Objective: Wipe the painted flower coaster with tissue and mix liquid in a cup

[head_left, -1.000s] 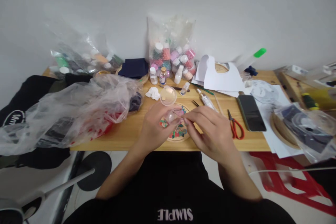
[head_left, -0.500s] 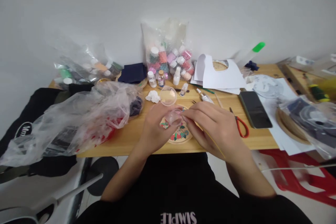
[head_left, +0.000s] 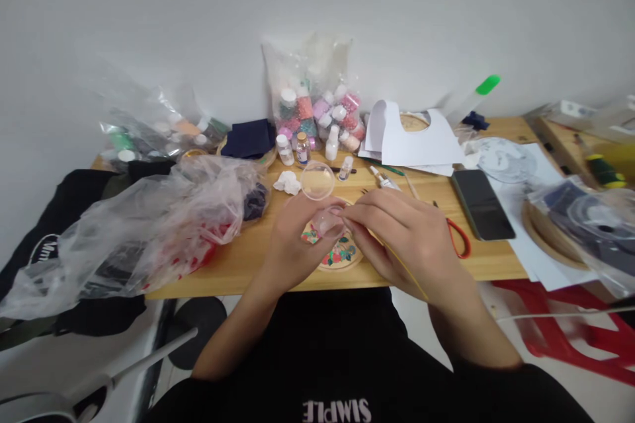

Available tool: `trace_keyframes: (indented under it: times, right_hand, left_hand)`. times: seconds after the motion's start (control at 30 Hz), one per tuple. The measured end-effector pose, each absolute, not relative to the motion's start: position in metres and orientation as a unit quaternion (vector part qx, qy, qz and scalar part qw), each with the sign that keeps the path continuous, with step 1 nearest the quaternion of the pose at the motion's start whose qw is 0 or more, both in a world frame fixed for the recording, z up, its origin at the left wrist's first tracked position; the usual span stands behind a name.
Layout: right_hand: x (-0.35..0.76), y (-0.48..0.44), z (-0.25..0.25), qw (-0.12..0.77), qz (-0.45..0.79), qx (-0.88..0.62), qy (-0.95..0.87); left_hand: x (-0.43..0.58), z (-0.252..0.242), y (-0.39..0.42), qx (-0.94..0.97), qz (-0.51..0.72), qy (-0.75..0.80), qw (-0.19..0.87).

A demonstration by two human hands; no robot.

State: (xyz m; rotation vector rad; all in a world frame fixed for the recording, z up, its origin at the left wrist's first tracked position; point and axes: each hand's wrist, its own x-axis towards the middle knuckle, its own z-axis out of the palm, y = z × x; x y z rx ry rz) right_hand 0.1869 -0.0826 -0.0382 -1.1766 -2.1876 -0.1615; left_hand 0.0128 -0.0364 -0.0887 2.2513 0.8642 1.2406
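My left hand (head_left: 292,234) is closed round a small clear plastic cup (head_left: 325,222), tilted, with something pale in it. My right hand (head_left: 411,238) pinches a thin yellow stick (head_left: 404,268), which runs back under the palm; its front end is hidden by the fingers at the cup's rim. Below both hands lies a round wooden hoop with a colourful floral design (head_left: 342,254), partly covered by them. Just beyond the left hand rests a round clear lid (head_left: 317,181), beside a crumpled white tissue (head_left: 287,182).
Small bottles (head_left: 302,149) and a bag of coloured jars (head_left: 307,99) stand at the back. To the right are red-handled scissors (head_left: 460,238), a phone (head_left: 482,205) and white papers (head_left: 421,149). A crumpled plastic bag (head_left: 139,218) spreads over the left side.
Both hands keep nearly the same pose, with the cup and the stick still held. The whole view has shifted very slightly.
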Motion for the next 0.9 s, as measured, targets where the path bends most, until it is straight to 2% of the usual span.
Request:
trace_keyframes:
  times: [0.63, 0.77, 0.9]
  right_hand:
    - [0.1883, -0.0845, -0.0366, 0.305, -0.026, -0.438, -0.845]
    - [0.1889, -0.0868, -0.0382, 0.322, -0.043, -0.446, -0.834]
    - [0.1898, -0.0897, -0.042, 0.348, -0.007, -0.427, -0.835]
  left_hand:
    - [0.0121, -0.0874, -0.0373, 0.814, 0.441, 0.313, 0.213]
    - [0.0119, -0.085, -0.0398, 0.816, 0.436, 0.325, 0.197]
    - [0.0117, -0.084, -0.0421, 0.819, 0.435, 0.335, 0.167]
